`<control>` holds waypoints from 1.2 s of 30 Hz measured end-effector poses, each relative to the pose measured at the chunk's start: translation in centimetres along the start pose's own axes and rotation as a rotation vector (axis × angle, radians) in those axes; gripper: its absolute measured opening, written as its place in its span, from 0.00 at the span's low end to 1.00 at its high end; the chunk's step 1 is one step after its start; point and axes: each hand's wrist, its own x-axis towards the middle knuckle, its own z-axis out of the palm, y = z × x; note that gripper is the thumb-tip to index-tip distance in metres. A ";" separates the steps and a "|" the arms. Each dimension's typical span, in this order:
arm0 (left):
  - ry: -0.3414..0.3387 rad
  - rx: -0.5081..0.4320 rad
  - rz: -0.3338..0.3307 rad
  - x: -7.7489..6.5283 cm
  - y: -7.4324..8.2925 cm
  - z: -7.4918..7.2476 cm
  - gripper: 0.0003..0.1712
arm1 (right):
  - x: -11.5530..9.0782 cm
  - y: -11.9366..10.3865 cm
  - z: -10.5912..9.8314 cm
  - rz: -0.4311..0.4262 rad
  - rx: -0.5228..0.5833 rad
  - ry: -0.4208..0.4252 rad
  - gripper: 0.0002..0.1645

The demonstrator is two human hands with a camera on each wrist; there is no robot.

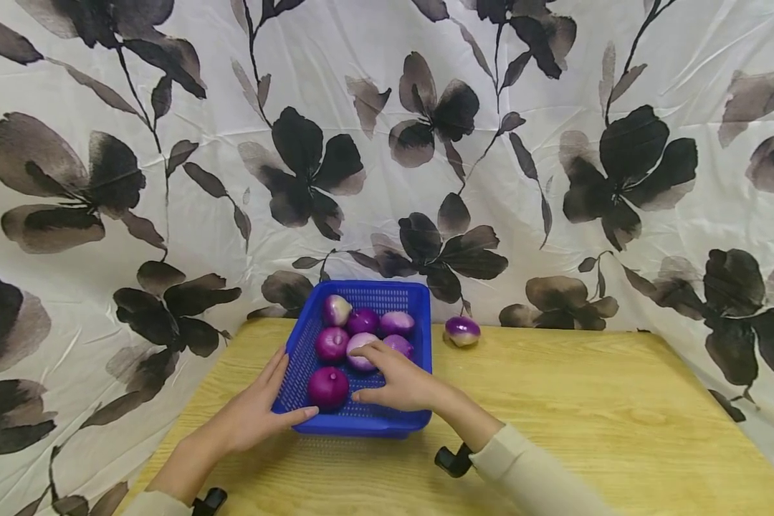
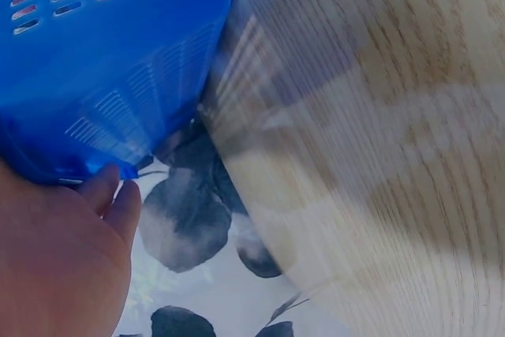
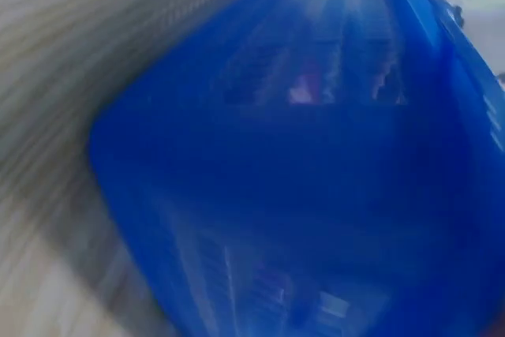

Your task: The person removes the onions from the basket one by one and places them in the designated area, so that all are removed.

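Wooden table (image 1: pixel 574 408), blue basket (image 1: pixel 355 427), seven onions (image 1: pixel 332 345) inside; left hand (image 1: pixel 255 410) and right hand (image 1: pixel 401 380) outspread.

1. Bright and fairly even in the head view, with soft shadow on the table (image 1: pixel 574 408) below the basket (image 1: pixel 361 432).
2. Dotted with glare on the lone onion (image 1: pixel 462 331).
3. Softer and bluish in the left wrist view.
4. Dim and heavily smeared in the right wrist view.
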 end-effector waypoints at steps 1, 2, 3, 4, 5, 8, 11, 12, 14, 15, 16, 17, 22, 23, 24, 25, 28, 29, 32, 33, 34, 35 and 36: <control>-0.004 0.001 -0.002 0.0 0.0 0.0 0.70 | 0.2 -0.1 0.4 0.004 -0.010 -0.003 0.39; -0.006 0.000 -0.002 0.0 0.0 0.1 0.70 | 0.4 -0.2 0.7 0.010 -0.014 -0.009 0.40; -0.009 0.001 -0.002 0.1 0.1 0.1 0.70 | 0.6 -0.2 1.0 0.010 -0.021 -0.011 0.40; -0.010 0.002 -0.004 0.1 0.1 0.1 0.70 | 0.9 -0.2 1.2 0.011 -0.030 -0.011 0.40; -0.010 0.004 -0.006 0.1 0.1 0.1 0.70 | 1.1 -0.3 1.4 0.015 -0.034 -0.013 0.41; -0.004 0.007 -0.004 0.2 0.1 0.1 0.70 | 1.9 -0.3 1.9 0.035 -0.039 -0.023 0.43; 0.004 0.012 0.006 0.3 0.1 0.1 0.70 | 2.5 -0.3 2.2 0.068 -0.045 -0.034 0.45; 0.006 0.012 0.009 0.3 0.1 0.1 0.70 | 2.7 -0.3 2.3 0.074 -0.057 -0.037 0.46; 0.009 0.015 0.014 0.3 0.1 0.1 0.70 | 3.1 -0.2 2.6 0.088 -0.074 -0.047 0.47; 0.008 0.016 0.014 0.2 0.1 0.1 0.70 | 3.3 -0.2 2.8 0.094 -0.085 -0.057 0.47; 0.005 0.015 0.012 0.2 0.1 0.1 0.70 | 3.4 -0.2 3.0 0.098 -0.094 -0.067 0.47; 0.002 0.016 0.007 0.1 0.1 0.1 0.70 | 3.6 -0.2 3.2 0.100 -0.102 -0.078 0.48; -0.006 0.010 0.000 0.1 0.2 0.2 0.71 | 4.5 -0.2 4.0 0.108 -0.156 -0.126 0.48; -0.003 0.008 0.003 0.1 0.1 0.2 0.70 | 4.6 -0.3 4.1 0.108 -0.166 -0.135 0.48; 0.001 0.009 0.007 0.1 0.1 0.2 0.70 | 4.8 -0.3 4.2 0.106 -0.171 -0.144 0.47; 0.004 0.008 0.010 0.1 0.1 0.2 0.70 | 4.9 -0.5 4.3 0.106 -0.172 -0.157 0.46; 0.010 0.011 0.016 0.1 -0.1 0.2 0.70 | 5.3 -0.9 4.6 0.101 -0.175 -0.182 0.43; 0.011 0.012 0.017 0.1 -0.2 0.2 0.70 | 5.4 -1.0 4.7 0.104 -0.173 -0.189 0.42; 0.010 0.014 0.022 0.1 -0.3 0.2 0.70 | 5.6 -1.2 5.0 0.112 -0.183 -0.206 0.39; 0.008 0.013 0.022 0.1 -0.3 0.2 0.70 | 5.6 -1.2 5.0 0.116 -0.189 -0.215 0.37; 0.008 0.013 0.022 0.1 -0.3 0.3 0.70 | 5.7 -1.2 5.1 0.114 -0.196 -0.226 0.37; 0.009 0.011 0.023 0.2 -0.3 0.3 0.70 | 5.7 -1.2 5.1 0.113 -0.204 -0.239 0.36; 0.010 0.010 0.023 0.2 -0.3 0.3 0.70 | 5.7 -1.2 5.1 0.107 -0.215 -0.251 0.35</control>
